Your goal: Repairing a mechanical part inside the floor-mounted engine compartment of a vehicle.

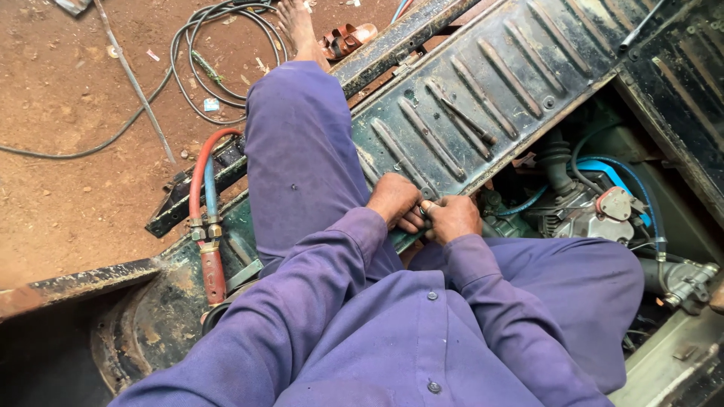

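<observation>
My left hand (394,199) and my right hand (454,217) meet at the near edge of a ribbed dark green metal floor panel (483,83). Both hands have their fingers curled around a small metal piece (424,209) held between them; what it is cannot be made out. My sleeves and trousers are purple, and my left leg (298,151) stretches out over the panel's left end.
An engine (596,211) with blue hoses sits in the open bay to the right. A red and a blue hose (202,188) with brass fittings lie at left. Black cables (219,45) coil on the red dirt ground. Sandals (347,38) lie beyond my bare foot.
</observation>
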